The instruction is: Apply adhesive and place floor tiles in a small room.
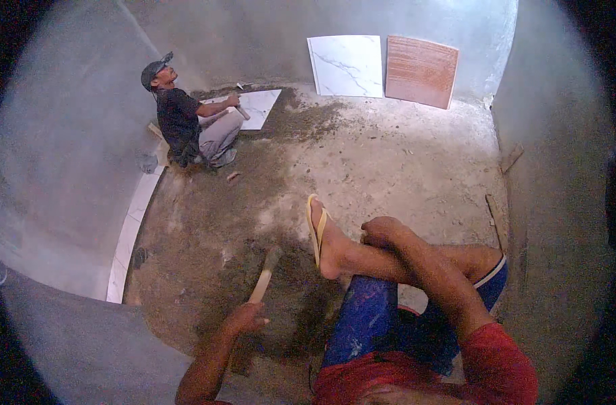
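I see the pale-handled tool (261,285) pointing out over the dark patch of floor (389,152), the left hand (246,318) wrapped around its near end, presumably for reach. Its head blurs into the ground; I can't make out its shape or contact. The right hand (383,231) sits at the crossed leg (379,261), perhaps steadying it; its fingers are hidden, so I can't tell whether they clasp anything. Beyond, a seated co-worker (178,118) partly covers a white slab (259,108).
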Available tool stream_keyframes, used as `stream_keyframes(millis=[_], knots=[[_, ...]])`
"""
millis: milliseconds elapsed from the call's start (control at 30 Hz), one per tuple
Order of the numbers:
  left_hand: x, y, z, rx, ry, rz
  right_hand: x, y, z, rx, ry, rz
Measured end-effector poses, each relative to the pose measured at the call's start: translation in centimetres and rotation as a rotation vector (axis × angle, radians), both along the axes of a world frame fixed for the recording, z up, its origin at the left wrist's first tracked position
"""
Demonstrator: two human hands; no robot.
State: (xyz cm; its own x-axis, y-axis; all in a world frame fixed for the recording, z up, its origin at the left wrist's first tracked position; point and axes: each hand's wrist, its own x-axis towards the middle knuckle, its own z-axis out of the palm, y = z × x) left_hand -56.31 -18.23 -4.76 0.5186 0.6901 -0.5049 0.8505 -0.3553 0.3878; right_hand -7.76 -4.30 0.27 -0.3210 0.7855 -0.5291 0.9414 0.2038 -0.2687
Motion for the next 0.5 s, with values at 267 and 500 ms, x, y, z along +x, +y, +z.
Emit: stream_keyframes(millis=[267, 500], knots=[[-0.3, -0.5, 1.1, -0.004, 0.135, -0.003, -0.6, 0.2, -0.2, 0.026, 0.025, 0.014], [-0.3, -0.4, 0.8, 0.008, 0.008, 0.005, -0.6, 0.0, 1.1, -0.022, 0.009, 0.002]])
